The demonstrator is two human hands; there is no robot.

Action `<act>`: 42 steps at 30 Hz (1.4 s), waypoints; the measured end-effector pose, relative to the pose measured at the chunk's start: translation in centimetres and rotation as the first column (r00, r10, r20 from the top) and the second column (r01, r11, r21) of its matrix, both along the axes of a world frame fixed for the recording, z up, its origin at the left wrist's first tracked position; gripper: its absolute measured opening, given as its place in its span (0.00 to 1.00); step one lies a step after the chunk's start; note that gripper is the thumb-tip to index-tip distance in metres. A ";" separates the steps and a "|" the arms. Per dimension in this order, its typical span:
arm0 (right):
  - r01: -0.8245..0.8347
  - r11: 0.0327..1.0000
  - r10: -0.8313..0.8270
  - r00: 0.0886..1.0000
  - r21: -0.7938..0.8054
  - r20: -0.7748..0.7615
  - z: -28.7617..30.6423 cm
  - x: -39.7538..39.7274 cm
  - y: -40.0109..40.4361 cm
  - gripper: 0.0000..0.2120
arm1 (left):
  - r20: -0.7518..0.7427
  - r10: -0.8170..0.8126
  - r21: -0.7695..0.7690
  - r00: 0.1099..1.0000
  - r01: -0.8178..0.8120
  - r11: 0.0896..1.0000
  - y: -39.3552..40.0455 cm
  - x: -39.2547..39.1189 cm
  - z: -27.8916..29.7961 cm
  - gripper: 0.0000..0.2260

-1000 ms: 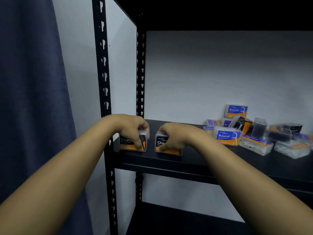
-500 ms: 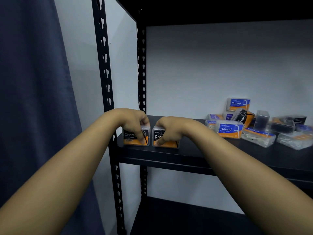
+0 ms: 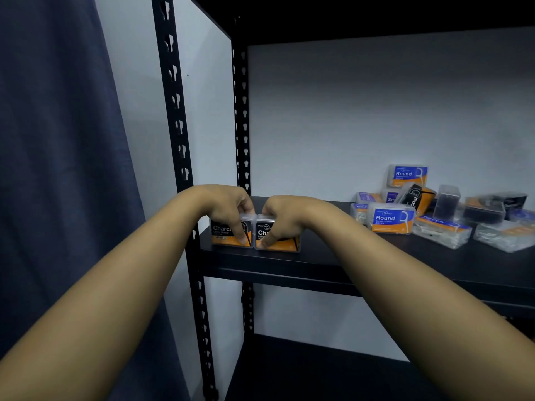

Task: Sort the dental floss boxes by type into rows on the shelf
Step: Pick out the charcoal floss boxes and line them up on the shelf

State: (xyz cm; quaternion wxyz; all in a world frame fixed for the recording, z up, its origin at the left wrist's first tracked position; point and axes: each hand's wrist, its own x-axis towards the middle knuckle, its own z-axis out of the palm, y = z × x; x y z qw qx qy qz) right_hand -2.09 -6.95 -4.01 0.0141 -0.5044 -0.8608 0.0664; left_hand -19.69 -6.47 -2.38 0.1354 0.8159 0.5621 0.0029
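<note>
At the shelf's (image 3: 333, 256) left end, our left hand (image 3: 228, 206) and right hand (image 3: 285, 217) each grip a charcoal box (image 3: 228, 234), (image 3: 279, 237), side by side and touching. We judge the sorting barely begun: the pile (image 3: 440, 209) at the shelf's right remains jumbled.

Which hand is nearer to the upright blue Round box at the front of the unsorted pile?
Right. The right hand grips a Charcoal box with bare shelf between it and the Round box. The left hand, on the other Charcoal box, is farther left.

Two boxes (image 3: 256, 234) abreast on shelf (image 3: 333, 256)
</note>
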 end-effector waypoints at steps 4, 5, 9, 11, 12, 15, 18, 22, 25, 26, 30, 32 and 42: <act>0.005 1.000 -0.005 1.000 0.026 0.012 -0.2 0.0 -0.2 0.22 | -0.001 0.000 -0.016 1.000 0.000 1.000 -0.1 0.1 0.1 0.11; 0.000 1.000 -0.001 1.000 0.028 0.018 -0.1 -0.1 -0.2 0.22 | -0.003 0.005 -0.022 1.000 -0.005 1.000 -0.2 0.2 0.2 0.11; -0.005 1.000 0.005 1.000 0.023 0.014 0.0 -0.2 -0.6 0.23 | -0.012 0.018 -0.041 1.000 -0.018 0.999 -0.4 0.4 0.2 0.10; -0.005 1.000 0.005 1.000 0.011 0.013 0.1 -0.1 -0.8 0.24 | -0.016 0.025 -0.038 1.000 -0.025 0.999 -0.5 0.5 0.1 0.10; -0.004 1.000 0.004 1.000 0.001 0.015 0.2 -0.2 -0.9 0.25 | -0.021 0.031 -0.031 0.999 -0.032 0.999 -0.5 0.6 0.0 0.11; -0.003 1.000 0.004 0.999 -0.019 0.049 0.7 -0.4 -1.4 0.25 | -0.041 0.048 -0.020 0.998 -0.049 0.999 -1.0 0.9 -0.1 0.15; -0.009 0.999 0.012 0.999 -0.042 0.053 1.7 -0.1 -2.2 0.29 | -0.059 0.065 -0.013 0.996 -0.065 0.998 -1.6 1.1 0.4 0.19; -0.011 1.000 0.011 1.000 -0.008 -0.023 3.9 1.7 -3.5 0.30 | 0.006 0.071 0.010 0.997 -0.071 0.997 -2.2 0.9 2.3 0.26; 0.020 0.998 -0.017 0.999 0.059 -0.042 5.1 3.6 -4.4 0.31 | 0.066 0.065 0.108 0.996 -0.072 0.992 -3.0 0.8 3.7 0.25; 0.031 0.996 -0.027 0.998 0.082 -0.049 5.4 4.3 -4.8 0.31 | 0.093 0.058 0.148 0.994 -0.071 0.986 -3.3 1.0 4.0 0.22; 0.094 0.986 -0.087 0.995 0.136 -0.055 6.2 7.5 -6.0 0.30 | 0.045 0.097 0.232 0.994 -0.105 0.967 -4.0 2.8 4.8 0.14; 0.129 0.981 -0.124 0.991 0.143 -0.041 6.6 9.0 -6.4 0.28 | -0.010 0.135 0.167 0.991 -0.132 0.977 -4.2 4.1 5.1 0.14; 0.318 0.931 -0.312 0.948 0.179 -0.058 8.1 17.3 -6.4 0.24 | 0.055 0.107 0.228 0.993 -0.117 0.967 -3.1 12.8 6.0 0.17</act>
